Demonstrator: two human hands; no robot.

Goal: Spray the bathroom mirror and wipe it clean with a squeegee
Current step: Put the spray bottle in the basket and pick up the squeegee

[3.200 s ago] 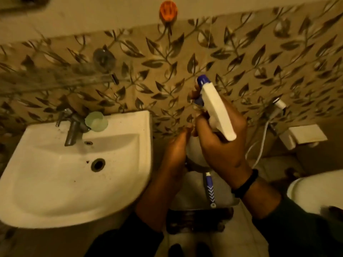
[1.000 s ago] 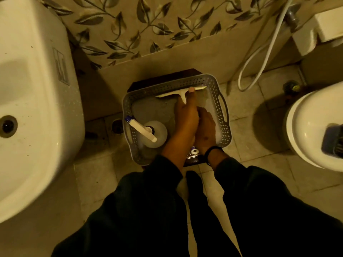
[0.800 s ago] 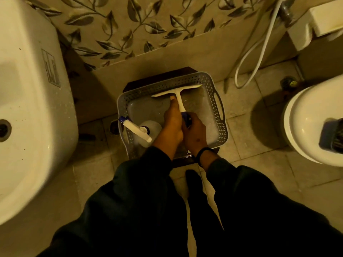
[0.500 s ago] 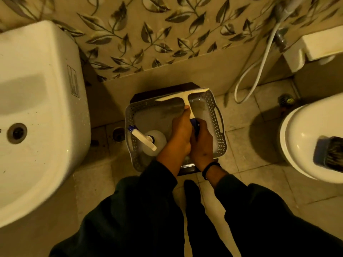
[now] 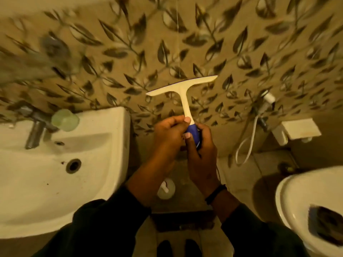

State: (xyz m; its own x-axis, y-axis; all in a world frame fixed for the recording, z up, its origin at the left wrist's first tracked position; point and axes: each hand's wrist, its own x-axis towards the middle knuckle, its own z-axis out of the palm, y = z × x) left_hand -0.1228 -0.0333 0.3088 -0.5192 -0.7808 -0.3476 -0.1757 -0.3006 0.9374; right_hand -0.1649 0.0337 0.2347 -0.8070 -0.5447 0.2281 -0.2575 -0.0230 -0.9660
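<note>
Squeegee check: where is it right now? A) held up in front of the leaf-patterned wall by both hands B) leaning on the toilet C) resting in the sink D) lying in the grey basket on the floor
A: the squeegee is upright before the wall, with the right hand round its blue grip and the left hand pinching the handle just above.

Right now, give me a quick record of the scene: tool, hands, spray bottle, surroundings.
tool: squeegee, blade up, in front of the leaf-patterned wall
left hand: grips the handle near the blue grip
right hand: grips the blue grip
spray bottle: down below the hands, not held
surroundings: sink to the left, toilet to the right
</note>
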